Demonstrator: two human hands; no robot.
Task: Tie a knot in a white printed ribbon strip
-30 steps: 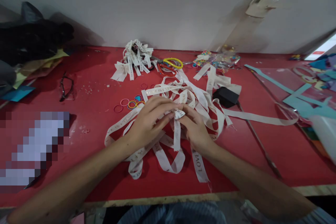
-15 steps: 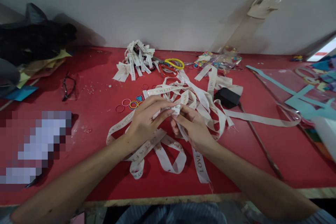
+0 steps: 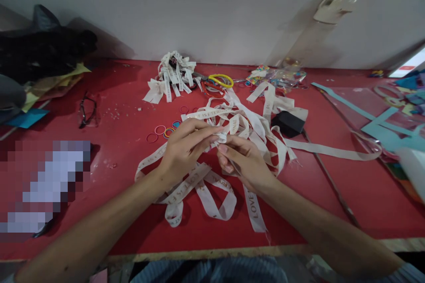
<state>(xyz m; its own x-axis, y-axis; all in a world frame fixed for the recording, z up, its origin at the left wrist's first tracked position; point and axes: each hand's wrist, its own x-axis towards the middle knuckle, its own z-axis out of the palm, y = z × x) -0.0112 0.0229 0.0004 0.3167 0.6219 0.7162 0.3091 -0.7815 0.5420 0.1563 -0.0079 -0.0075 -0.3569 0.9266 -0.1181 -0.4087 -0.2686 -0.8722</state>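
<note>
White printed ribbon strip [image 3: 220,137], narrow fabric, folded; held between both hands just above loose ribbon on the red, smooth-topped worktop [image 3: 186,239].
Change: the short end that hung free a second ago is now drawn up, apparently into the right hand [image 3: 247,157]; the folding looks under way, not complete. Left hand [image 3: 182,146]: fingers pinching the folded part. Right hand: fingers curled, pinching the lower part. Condition: creased, dark lettering partly legible, remainder hidden. Below: looped cream fabric ribbons [image 3: 217,210], brown-lettered.

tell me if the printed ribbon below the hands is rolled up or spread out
Spread out: the ribbon lies in loose loops across the red table.
</note>
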